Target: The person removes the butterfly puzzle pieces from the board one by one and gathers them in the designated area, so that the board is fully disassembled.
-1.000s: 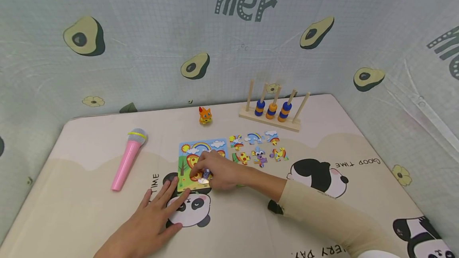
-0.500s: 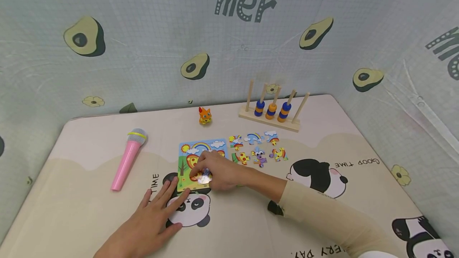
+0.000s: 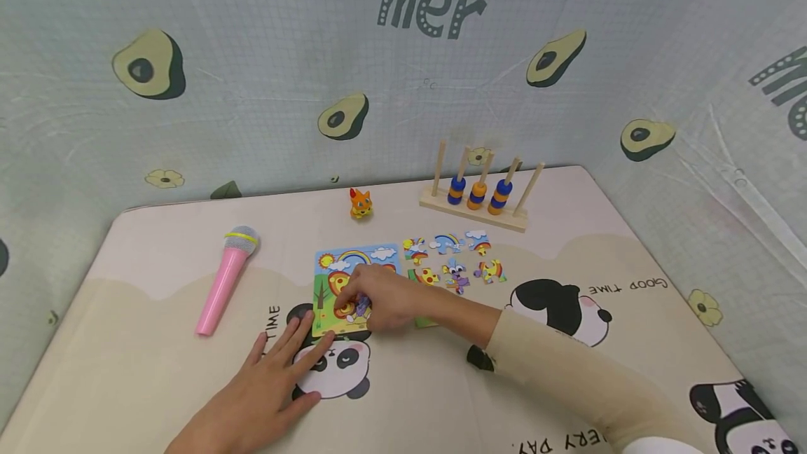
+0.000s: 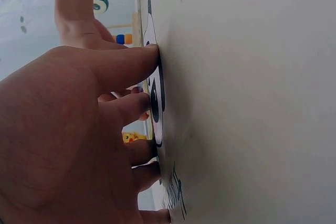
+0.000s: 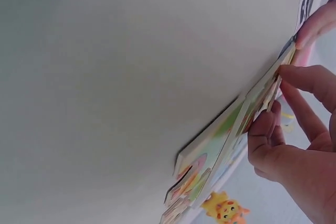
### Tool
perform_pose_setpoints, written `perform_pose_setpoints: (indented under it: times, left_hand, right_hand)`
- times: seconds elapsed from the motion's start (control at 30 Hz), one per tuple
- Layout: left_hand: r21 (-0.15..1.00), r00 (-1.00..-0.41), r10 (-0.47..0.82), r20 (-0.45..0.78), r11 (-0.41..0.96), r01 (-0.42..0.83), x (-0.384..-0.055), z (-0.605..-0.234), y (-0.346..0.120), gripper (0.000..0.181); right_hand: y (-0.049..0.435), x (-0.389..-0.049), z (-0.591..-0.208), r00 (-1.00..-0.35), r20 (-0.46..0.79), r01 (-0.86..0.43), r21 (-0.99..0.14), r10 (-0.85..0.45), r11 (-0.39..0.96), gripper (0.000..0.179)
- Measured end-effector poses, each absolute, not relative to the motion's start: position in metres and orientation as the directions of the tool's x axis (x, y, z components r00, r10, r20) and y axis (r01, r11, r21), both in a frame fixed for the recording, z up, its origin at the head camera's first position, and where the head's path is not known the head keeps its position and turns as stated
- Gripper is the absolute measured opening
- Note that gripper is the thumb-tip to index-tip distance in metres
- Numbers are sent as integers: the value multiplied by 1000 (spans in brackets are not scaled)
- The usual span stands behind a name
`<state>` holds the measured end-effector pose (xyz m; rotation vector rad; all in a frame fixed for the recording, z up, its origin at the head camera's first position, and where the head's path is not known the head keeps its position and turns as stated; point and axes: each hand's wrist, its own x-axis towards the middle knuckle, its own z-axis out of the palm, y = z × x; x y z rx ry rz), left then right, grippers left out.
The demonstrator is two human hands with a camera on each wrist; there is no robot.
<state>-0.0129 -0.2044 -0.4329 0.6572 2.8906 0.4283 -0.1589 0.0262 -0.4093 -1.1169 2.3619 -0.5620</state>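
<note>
My right hand (image 3: 391, 298) is over the colourful jigsaw puzzle board (image 3: 323, 324), holding a small purple puzzle piece (image 3: 362, 308) low at its lower middle. In the right wrist view, thumb and fingers pinch the edges of this thin piece (image 5: 271, 96), which is slightly tilted against the board. Part of the board is hidden by the hand. My left hand (image 3: 267, 384) lies spread on the tablecloth, fingers straight, with two fingertips at the board's lower left edge. In the left wrist view the left hand (image 4: 68, 129) holds nothing.
Several loose puzzle pieces (image 3: 455, 275) lie right of the board, one partly under my right forearm. A pink toy microphone (image 3: 222, 284) lies left. Behind are an orange animal figurine (image 3: 361, 204) and a wooden peg stand with blue and orange rings (image 3: 473, 214).
The purple piece has turned or tilted slightly in my right fingers, and its shine is gone. My right forearm has shifted slightly; the left hand stays in place.
</note>
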Motion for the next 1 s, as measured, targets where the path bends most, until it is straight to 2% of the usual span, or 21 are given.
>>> perform_pose_setpoints:
  times: [0.73, 1.0]
  left_hand:
    - [299, -891, 451, -51, 858, 417, -12, -434, -204, 74]
    - [281, -889, 455, -48, 860, 425, -11, -435, -205, 74]
  right_hand:
    - [39, -158, -409, -570, -175, -592, -591, -803, 549, 55]
    - [50, -155, -406, -596, -165, -565, -610, -786, 556, 56]
